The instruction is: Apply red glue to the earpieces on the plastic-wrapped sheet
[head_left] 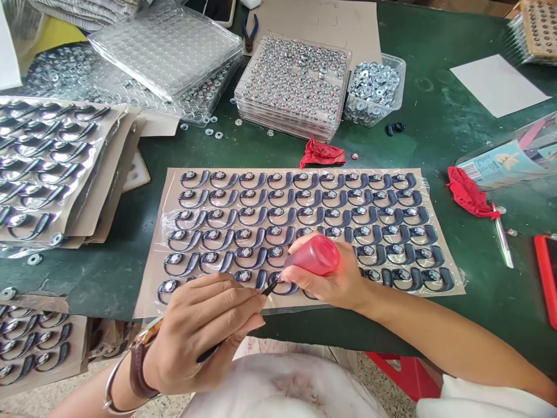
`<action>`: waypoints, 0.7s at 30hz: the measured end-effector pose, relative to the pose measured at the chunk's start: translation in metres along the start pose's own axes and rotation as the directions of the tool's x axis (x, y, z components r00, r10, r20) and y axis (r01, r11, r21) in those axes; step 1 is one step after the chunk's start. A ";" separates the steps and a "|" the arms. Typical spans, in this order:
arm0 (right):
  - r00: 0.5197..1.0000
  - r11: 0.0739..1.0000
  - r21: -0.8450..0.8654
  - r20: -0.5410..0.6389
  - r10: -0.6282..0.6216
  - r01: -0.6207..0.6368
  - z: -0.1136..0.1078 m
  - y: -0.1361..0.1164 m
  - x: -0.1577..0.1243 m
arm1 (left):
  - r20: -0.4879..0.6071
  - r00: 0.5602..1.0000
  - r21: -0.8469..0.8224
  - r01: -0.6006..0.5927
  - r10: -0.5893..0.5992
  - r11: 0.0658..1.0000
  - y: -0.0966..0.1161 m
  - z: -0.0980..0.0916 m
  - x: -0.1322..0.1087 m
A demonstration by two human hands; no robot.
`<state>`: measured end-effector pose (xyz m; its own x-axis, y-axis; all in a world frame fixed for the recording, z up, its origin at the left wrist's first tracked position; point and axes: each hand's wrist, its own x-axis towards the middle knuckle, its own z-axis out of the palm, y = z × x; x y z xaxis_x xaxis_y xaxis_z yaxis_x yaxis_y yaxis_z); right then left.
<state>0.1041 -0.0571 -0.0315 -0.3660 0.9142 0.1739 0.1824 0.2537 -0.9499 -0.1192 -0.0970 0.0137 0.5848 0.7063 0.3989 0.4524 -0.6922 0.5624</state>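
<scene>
My left hand (209,328) is closed round black tweezers (270,286), their tip pointing to the right at a part in the front row. My right hand (337,278) grips a red squeeze bottle (317,255), tilted so its nozzle end meets the tweezer tip; the exact contact is too small to make out. Under both hands lies a brown card sheet (150,290) covered with clear film. Rows of dark curved plastic pieces (404,249), each with a small round metal-topped component, rest on it. My hands hide several front pieces.
Stacked loaded cards (98,191) stand at left. Behind are clear trays of round components (293,81), a tub of washers (375,87) and pliers (249,32). Red cloths (322,153), a knife-like silver tool (502,238) and a red-edged object (546,278) lie around the sheet.
</scene>
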 end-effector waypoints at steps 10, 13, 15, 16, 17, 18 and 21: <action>0.982 0.982 -0.080 0.075 0.176 -0.170 -0.024 -0.034 0.002 | -0.022 0.999 -0.056 0.030 -0.031 0.998 -0.004 -0.002 0.001; 0.932 0.942 0.005 0.144 0.333 -0.337 -0.045 -0.043 0.006 | 0.002 1.000 -0.064 0.015 -0.015 0.998 -0.005 -0.002 -0.003; 0.908 0.915 0.078 0.182 0.376 -0.395 -0.054 -0.043 0.009 | 0.022 1.000 -0.071 0.014 -0.012 0.997 -0.005 -0.001 -0.006; 0.902 0.904 0.117 0.192 0.387 -0.412 -0.057 -0.042 0.011 | 0.028 1.000 -0.075 0.011 -0.009 0.997 -0.005 -0.001 -0.006; 0.901 0.895 0.152 0.191 0.390 -0.420 -0.058 -0.041 0.014 | 0.032 0.999 -0.080 0.010 -0.007 0.997 -0.005 -0.001 -0.007; 0.904 0.892 0.175 0.178 0.388 -0.417 -0.058 -0.040 0.018 | 0.034 0.999 -0.083 0.009 -0.006 0.996 -0.005 -0.001 -0.007; 0.936 0.922 0.161 0.087 0.342 -0.352 -0.051 -0.037 0.033 | 0.010 1.000 -0.074 -0.017 0.018 0.997 -0.005 -0.002 -0.004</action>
<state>0.1320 -0.0206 0.0221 -0.3594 0.9146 -0.1851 0.1501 -0.1391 -0.9788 -0.1249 -0.0965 0.0104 0.5998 0.6921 0.4015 0.3910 -0.6913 0.6076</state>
